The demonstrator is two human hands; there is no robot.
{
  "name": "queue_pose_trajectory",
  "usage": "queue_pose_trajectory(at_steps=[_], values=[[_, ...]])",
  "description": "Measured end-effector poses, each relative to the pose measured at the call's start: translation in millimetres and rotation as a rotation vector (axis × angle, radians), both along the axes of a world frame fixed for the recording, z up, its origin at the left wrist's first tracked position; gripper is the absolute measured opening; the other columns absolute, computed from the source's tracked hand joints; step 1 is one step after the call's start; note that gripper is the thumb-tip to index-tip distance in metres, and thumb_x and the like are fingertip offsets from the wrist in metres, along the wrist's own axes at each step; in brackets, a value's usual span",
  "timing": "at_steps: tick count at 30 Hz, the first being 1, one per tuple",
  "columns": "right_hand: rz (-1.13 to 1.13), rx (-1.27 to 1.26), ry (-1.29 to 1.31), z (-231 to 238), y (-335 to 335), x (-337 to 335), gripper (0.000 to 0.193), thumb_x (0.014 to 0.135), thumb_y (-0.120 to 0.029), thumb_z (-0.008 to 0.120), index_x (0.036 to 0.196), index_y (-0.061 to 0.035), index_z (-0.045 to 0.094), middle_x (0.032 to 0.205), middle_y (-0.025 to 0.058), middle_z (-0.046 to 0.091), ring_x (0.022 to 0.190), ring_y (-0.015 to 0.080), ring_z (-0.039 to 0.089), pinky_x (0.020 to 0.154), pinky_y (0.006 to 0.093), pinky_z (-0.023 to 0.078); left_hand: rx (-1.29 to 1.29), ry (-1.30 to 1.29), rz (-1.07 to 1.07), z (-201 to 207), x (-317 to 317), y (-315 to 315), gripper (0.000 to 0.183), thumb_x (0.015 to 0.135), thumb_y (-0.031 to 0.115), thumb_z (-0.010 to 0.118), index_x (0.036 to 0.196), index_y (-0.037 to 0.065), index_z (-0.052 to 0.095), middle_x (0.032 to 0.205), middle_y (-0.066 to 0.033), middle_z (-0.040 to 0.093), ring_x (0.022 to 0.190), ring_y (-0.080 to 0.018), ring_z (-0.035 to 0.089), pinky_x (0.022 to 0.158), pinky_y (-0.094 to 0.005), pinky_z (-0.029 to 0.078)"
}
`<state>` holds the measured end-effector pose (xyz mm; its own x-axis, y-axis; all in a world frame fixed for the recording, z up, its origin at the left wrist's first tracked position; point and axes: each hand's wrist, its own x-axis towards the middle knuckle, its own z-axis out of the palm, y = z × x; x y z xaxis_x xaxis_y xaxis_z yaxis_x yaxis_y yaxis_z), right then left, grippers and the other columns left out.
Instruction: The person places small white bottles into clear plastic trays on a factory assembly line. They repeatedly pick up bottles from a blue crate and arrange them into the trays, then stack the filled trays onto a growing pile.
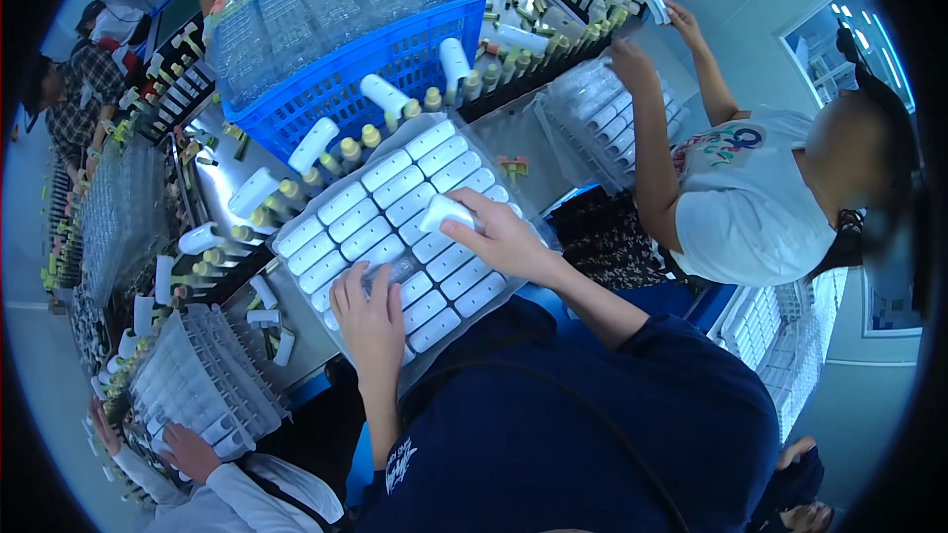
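In front of me lies a clear plastic tray [279,243] with rows of white oblong plastic casings [432,138], each with a small dark mark. My right hand [506,237] pinches one white plastic casing [446,211] above the middle of the tray. Spread over the left part of the tray, my left hand [370,318] rests with its fingertips by a slot that shows bare clear plastic. Nothing shows in its fingers.
Beyond the tray runs a conveyor with yellow-capped pegs [351,149], some carrying white casings [314,144]. A blue crate [346,89] full of clear trays stands behind it. One co-worker [760,188] works at right, another [237,489] at lower left beside stacked trays [202,375].
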<state>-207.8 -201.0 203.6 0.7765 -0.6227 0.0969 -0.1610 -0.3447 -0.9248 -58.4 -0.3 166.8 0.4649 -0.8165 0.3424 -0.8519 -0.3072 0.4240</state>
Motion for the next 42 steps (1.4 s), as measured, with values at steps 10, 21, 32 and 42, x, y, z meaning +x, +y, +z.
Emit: queue_pose_trajectory(at_steps=[10,21,32,42], values=[[-0.484,-0.333,-0.076,18,-89,8,0.035,0.102,-0.020,0.073,0.128,0.0013,0.064,0.106,0.0165,0.076,0.093,0.0186,0.074,0.078,0.0353,0.058,0.093,0.022,-0.073,7,25,-5,0.030,0.092,0.015,0.076,0.121,0.008,0.072,0.128,-0.0135,0.061,0.123,-0.0349,0.055,0.109,-0.0494,0.042],[-0.521,-1.022,0.305,-29,-256,95,0.035,0.100,-0.035,0.069,0.109,-0.0020,0.062,0.095,0.0205,0.073,0.085,0.0416,0.074,0.071,0.0517,0.059,0.129,0.000,-0.136,8,39,-34,0.033,0.088,0.011,0.077,0.120,0.005,0.069,0.114,-0.0101,0.065,0.113,-0.0305,0.060,0.095,-0.0451,0.049],[-0.316,-1.219,-0.116,-25,-149,107,0.056,0.095,-0.019,0.073,0.143,-0.0003,0.051,0.132,0.0210,0.063,0.116,0.0410,0.064,0.102,0.0498,0.052,0.093,0.075,-0.187,32,44,-28,0.034,0.093,0.011,0.070,0.124,-0.001,0.060,0.116,-0.0185,0.068,0.113,-0.0379,0.063,0.102,-0.0463,0.048],[0.236,-0.664,0.303,-1,-45,-55,0.029,0.090,-0.008,0.074,0.119,-0.0083,0.069,0.118,0.0101,0.065,0.118,0.0327,0.062,0.100,0.0449,0.049,-0.055,0.371,-0.098,55,46,-46,0.037,0.103,0.020,0.067,0.134,0.001,0.061,0.115,-0.0215,0.068,0.102,-0.0415,0.067,0.087,-0.0447,0.054]])
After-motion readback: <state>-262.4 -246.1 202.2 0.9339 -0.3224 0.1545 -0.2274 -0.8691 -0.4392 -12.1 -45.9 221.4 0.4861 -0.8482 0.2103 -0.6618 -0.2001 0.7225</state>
